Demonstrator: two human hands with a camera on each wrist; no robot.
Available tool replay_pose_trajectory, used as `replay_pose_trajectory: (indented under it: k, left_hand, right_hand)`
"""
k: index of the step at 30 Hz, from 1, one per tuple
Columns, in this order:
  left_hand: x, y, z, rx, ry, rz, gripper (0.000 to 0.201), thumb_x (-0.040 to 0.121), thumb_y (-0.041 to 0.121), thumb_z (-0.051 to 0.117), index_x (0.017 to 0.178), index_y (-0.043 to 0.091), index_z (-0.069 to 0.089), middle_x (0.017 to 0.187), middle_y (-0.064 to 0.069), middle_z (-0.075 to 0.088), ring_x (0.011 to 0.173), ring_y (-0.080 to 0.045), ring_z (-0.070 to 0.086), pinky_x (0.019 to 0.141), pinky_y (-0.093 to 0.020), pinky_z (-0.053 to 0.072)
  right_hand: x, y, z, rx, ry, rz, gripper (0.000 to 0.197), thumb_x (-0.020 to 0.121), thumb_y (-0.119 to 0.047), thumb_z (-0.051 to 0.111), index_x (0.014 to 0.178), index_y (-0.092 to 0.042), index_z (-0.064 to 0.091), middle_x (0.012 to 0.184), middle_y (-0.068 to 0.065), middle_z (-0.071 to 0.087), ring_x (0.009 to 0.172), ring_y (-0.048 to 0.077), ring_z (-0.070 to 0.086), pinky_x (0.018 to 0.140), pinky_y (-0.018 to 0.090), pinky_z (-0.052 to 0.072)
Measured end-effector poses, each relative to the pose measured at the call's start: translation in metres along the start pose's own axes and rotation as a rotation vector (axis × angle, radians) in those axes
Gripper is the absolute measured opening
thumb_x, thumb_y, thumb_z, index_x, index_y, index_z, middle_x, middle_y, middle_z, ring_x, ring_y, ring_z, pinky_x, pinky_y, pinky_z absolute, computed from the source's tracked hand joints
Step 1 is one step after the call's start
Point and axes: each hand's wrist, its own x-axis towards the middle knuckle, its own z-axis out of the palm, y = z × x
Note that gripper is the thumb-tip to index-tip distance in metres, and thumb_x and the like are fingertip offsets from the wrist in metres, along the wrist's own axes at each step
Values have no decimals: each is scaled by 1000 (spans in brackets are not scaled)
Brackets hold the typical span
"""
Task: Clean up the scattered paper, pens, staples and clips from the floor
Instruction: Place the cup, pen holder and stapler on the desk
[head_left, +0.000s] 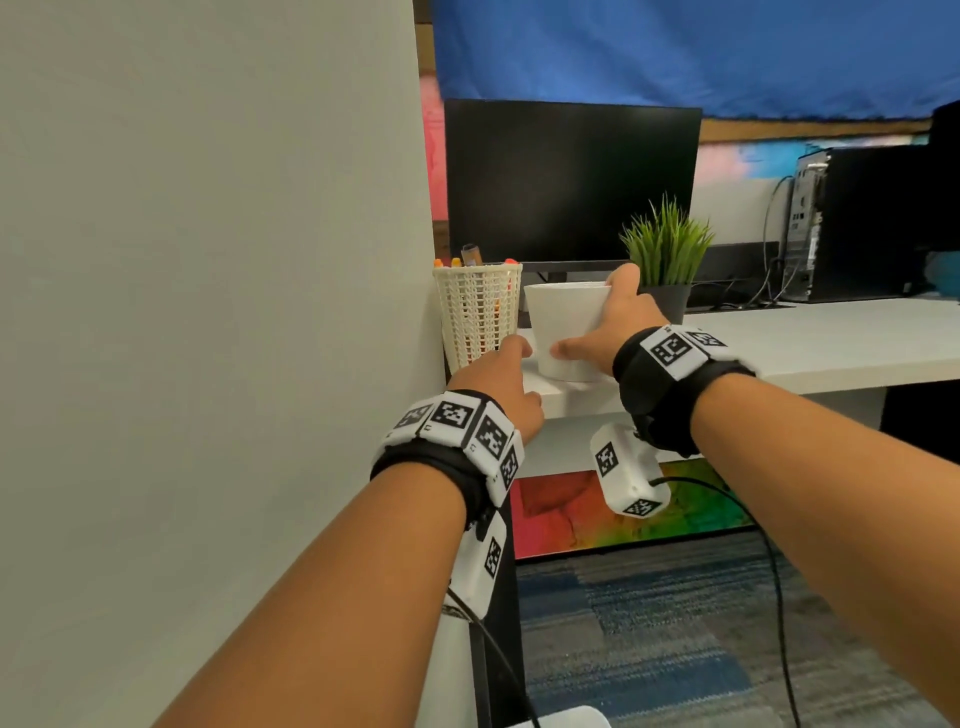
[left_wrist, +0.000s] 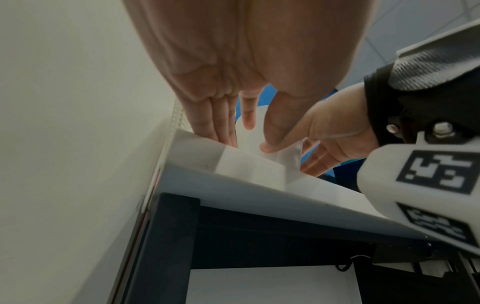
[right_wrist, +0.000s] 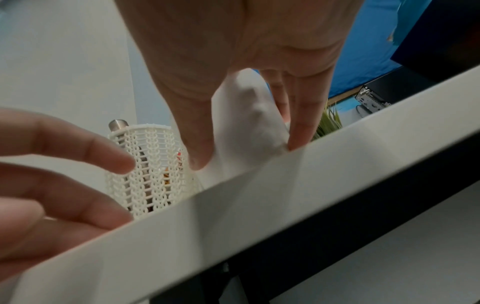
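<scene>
A plain white cup stands near the front edge of the white desk. My right hand grips it, thumb low on the near side and fingers up at the rim; the right wrist view shows the cup pinched between thumb and fingers. My left hand reaches to the cup's left base with straight fingers and holds nothing. A cream woven basket with pens stands just left of the cup. No paper, staples or clips show.
A pale wall closes off the left side. Behind the cup are a dark monitor and a potted green plant; a computer tower with cables stands far right. Striped carpet lies under the desk.
</scene>
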Motion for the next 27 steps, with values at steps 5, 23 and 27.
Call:
replay_pose_trajectory:
  k: [5, 23, 27]
  left_hand:
    - [-8, 1, 3, -36, 25, 21, 56, 84, 29, 58, 134, 26, 33, 125, -4, 53, 113, -24, 53, 90, -32, 42]
    - [-298, -242, 125, -219, -145, -496, 6, 90, 25, 49, 90, 31, 49, 66, 9, 49, 55, -13, 47, 66, -37, 50]
    - [-391, -290, 181, -188, -355, -698, 5, 92, 26, 47, 89, 30, 45, 62, 5, 51, 56, -16, 50, 61, -31, 46]
  right_hand:
    - [-21, -3, 3, -14, 117, -11, 96, 60, -48, 81, 132, -26, 21, 134, 15, 35, 119, 36, 42, 97, 49, 41]
    - [-283, 47, 258, 36, -599, -536, 33, 82, -22, 57, 113, -18, 47, 105, 4, 47, 98, 22, 44, 82, 31, 37]
    - [-344, 85, 346, -141, -1093, -408, 39, 79, -20, 60, 111, -20, 37, 106, 6, 46, 89, 24, 50, 76, 32, 43]
